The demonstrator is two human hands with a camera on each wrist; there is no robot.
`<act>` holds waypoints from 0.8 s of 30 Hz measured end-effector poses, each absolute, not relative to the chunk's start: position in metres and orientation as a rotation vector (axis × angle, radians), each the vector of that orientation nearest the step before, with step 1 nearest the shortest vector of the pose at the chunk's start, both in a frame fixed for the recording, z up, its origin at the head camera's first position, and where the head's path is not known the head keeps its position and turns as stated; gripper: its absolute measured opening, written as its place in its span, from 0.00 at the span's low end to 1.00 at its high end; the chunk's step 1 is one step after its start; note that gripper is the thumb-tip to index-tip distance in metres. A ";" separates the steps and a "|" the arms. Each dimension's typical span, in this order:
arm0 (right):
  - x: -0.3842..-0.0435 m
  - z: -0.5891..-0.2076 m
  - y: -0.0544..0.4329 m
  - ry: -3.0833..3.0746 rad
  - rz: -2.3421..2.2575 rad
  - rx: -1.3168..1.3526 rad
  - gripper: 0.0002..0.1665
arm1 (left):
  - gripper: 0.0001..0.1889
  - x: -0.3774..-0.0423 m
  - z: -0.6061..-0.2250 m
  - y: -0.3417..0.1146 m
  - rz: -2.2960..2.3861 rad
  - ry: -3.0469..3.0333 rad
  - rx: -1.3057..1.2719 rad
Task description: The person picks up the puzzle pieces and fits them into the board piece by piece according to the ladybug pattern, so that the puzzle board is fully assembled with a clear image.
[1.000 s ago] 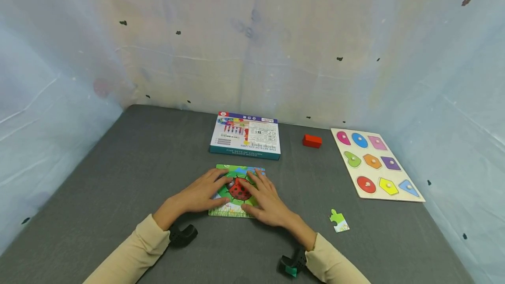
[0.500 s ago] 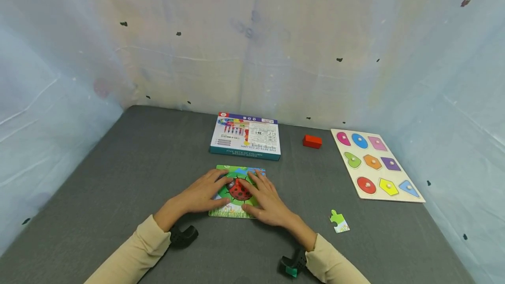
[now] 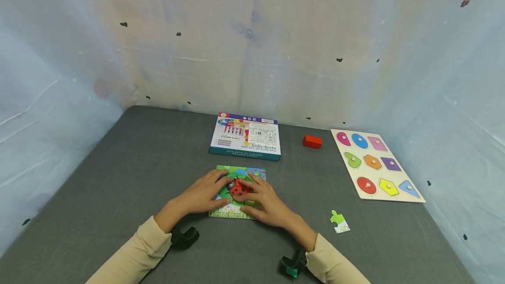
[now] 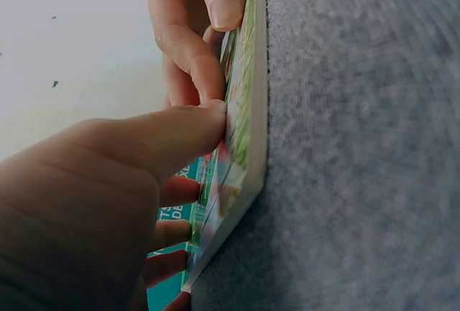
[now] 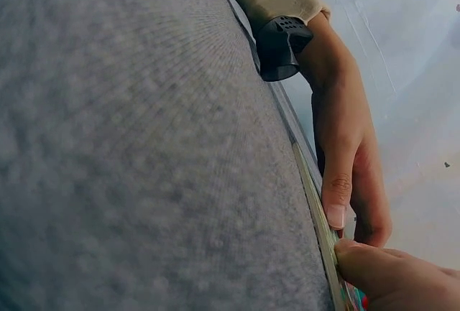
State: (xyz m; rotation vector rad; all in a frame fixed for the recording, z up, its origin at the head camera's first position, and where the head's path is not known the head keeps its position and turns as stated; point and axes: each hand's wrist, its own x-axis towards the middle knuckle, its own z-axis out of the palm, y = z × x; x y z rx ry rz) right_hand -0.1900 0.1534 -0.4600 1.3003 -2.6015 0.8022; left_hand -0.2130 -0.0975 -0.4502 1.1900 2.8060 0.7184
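A ladybug jigsaw puzzle (image 3: 232, 212) lies flat on the grey table, its picture partly covered by both hands. My left hand (image 3: 203, 193) rests on its left side with fingers spread. In the left wrist view, that thumb touches the near part of the puzzle (image 4: 248, 99), while the other fingertips reach along its side. From the right, my right hand (image 3: 265, 200) lies over the picture, fingers slightly bent and fingertips on the pieces. Its thumb (image 5: 392, 275) touches the near edge in the right wrist view. Neither hand holds anything.
One loose green-and-white puzzle piece (image 3: 339, 221) lies to the right of the hands. Behind the puzzle sits a flat toy box (image 3: 245, 137). A red block (image 3: 312, 141) and a wooden shape board (image 3: 371, 172) with knobbed pieces stand farther right. Sheeting (image 3: 252, 69) encloses the table.
My right hand's fingers have bent and shifted slightly toward the near side, across the ladybug picture. My left hand has stayed almost still.
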 end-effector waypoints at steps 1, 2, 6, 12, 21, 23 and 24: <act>-0.190 -0.460 0.153 -2.615 0.816 1.296 0.19 | 0.30 -0.213 -0.450 -0.097 0.708 2.808 1.192; -0.190 -0.460 0.153 -2.627 0.823 1.293 0.19 | 0.31 -0.213 -0.450 -0.097 0.701 2.809 1.194; -0.190 -0.459 0.153 -2.657 0.807 1.264 0.18 | 0.31 -0.212 -0.450 -0.095 0.587 2.826 1.249; -0.190 -0.457 0.151 -2.696 0.743 1.209 0.18 | 0.29 -0.209 -0.451 -0.088 0.441 2.844 1.254; -0.190 -0.457 0.151 -2.751 0.654 1.184 0.20 | 0.32 -0.211 -0.447 -0.078 0.367 2.873 1.224; -0.188 -0.457 0.151 -2.739 0.668 1.187 0.20 | 0.33 -0.211 -0.445 -0.078 0.370 2.863 1.202; -0.188 -0.457 0.151 -2.736 0.677 1.189 0.20 | 0.33 -0.211 -0.444 -0.077 0.368 2.859 1.188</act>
